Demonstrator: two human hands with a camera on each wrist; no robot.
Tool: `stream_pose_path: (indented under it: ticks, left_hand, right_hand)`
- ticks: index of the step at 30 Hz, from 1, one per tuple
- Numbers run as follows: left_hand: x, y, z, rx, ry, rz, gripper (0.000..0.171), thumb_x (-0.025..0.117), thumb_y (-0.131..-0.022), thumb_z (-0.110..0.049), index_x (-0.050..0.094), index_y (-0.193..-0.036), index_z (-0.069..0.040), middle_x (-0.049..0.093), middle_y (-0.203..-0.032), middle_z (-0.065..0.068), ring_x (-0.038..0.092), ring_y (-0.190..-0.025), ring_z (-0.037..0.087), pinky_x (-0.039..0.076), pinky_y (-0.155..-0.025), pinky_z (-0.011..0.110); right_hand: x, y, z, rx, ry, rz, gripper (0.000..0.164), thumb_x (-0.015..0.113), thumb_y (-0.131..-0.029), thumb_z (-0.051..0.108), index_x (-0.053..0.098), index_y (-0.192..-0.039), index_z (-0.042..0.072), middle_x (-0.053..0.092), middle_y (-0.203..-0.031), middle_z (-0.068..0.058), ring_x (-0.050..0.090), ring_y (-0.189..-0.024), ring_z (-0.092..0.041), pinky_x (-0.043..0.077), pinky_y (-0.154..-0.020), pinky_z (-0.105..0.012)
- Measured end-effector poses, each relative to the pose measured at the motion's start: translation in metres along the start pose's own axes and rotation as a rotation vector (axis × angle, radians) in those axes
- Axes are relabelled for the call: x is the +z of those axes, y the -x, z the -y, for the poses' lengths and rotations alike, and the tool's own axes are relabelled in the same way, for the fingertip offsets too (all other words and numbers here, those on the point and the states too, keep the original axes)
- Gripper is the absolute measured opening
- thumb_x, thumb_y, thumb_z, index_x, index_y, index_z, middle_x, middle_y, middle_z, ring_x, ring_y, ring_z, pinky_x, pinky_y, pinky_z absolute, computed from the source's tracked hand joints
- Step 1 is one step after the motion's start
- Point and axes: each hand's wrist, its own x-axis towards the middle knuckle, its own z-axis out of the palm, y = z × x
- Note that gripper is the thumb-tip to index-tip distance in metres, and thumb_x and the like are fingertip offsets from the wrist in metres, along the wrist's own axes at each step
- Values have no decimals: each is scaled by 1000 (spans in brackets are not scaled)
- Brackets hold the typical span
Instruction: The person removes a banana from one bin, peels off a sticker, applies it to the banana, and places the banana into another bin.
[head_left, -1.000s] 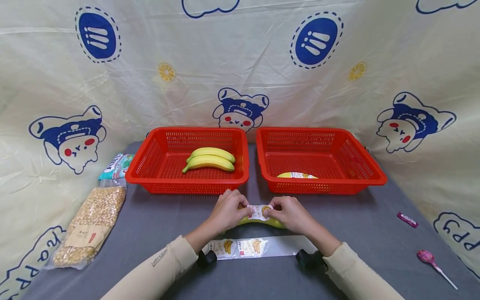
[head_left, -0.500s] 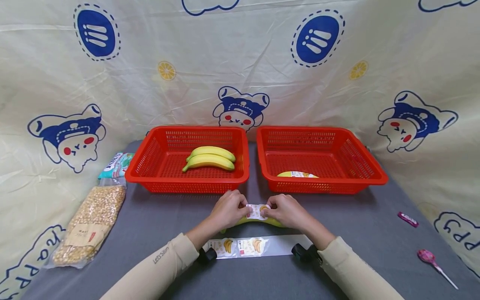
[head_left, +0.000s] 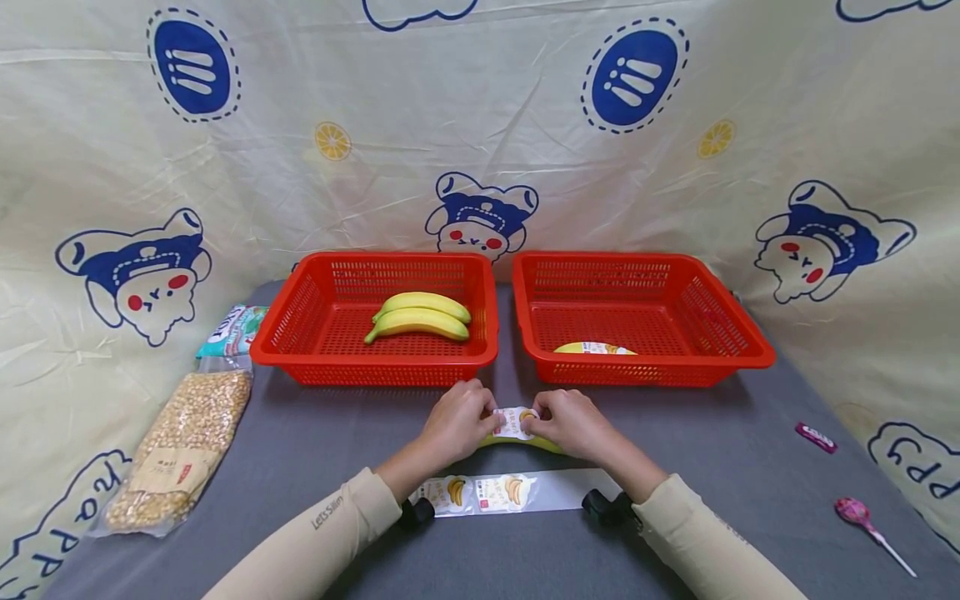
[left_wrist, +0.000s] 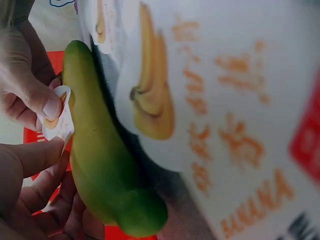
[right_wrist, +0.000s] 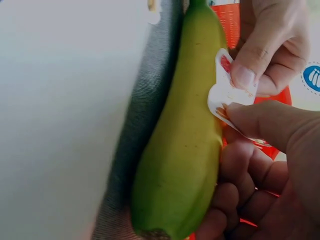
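A yellow banana with green ends (left_wrist: 97, 135) lies crosswise at the table's middle in the head view. On its far upper side is a white banana label (head_left: 512, 422), printed with a banana picture. My left hand (head_left: 459, 418) pinches the label's left end, thumb on top and fingers behind. Likewise, my right hand (head_left: 576, 422) pinches the right end with its thumb on the print. The wrist views show the label's edge against the peel, its ends bent away under the thumbs. Nearer me lies a backing strip (head_left: 562, 492) bearing two more banana labels.
Behind the hands, a red basket (head_left: 375, 373) at left holds two bananas (head_left: 420, 323). Another red basket (head_left: 645, 375) at right holds a labelled banana (head_left: 570, 349). A bag of grain (head_left: 180, 450) lies left; a lollipop (head_left: 855, 514) and small purple packet (head_left: 815, 438) lie right.
Both hands have shifted very slightly left along with the label, keeping their grip on it at the banana. The baskets and the strip stay where they were.
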Motion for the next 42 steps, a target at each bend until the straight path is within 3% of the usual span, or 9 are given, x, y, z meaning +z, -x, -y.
stream_pose_path:
  ticks: [11,17,22,27,34,42]
  left_hand:
    - [4,3,2,105,-88,-51,15,73,-79,-23,64,-77,-12,53,-77,-2,48,-75,14,41,-63,25]
    - [4,4,1,76,-57,-13,16,74,-78,-22,66,-84,-9,55,-81,0,48,-79,15,43,-69,27]
    - [5,5,4,29,31,11,26,76,-76,-22,67,-95,-7,59,-88,4,52,-86,19,43,-77,31]
    - [5,6,6,3,101,17,26,74,-75,-21,68,-95,-7,61,-90,7,53,-86,22,41,-78,33]
    - [4,6,5,-31,115,33,24,72,-75,-18,70,-95,-6,60,-89,7,50,-85,21,39,-76,32]
    - [4,6,5,-46,107,41,24,71,-76,-18,70,-96,-6,60,-91,7,50,-86,21,38,-76,32]
  right_hand:
    - [10,6,0,-47,38,-109,17,72,-75,21,57,-70,15,50,-59,6,42,-55,-7,32,-54,-23]
    - [12,7,0,7,-20,-88,26,75,-76,21,53,-87,13,48,-64,2,41,-56,-9,31,-52,-23]
    - [13,8,-2,35,-73,-63,30,76,-76,20,51,-93,13,49,-66,1,42,-57,-11,32,-52,-23]
    - [13,11,-7,-26,-102,-99,32,75,-77,18,50,-97,15,50,-69,3,43,-59,-9,34,-54,-22]
    - [13,18,-13,-135,-137,-203,33,78,-76,18,58,-102,19,52,-87,-2,49,-73,-13,39,-61,-21]
    - [14,16,-11,-306,-40,-290,14,79,-74,20,70,-83,25,49,-91,3,45,-86,-9,38,-70,-25]
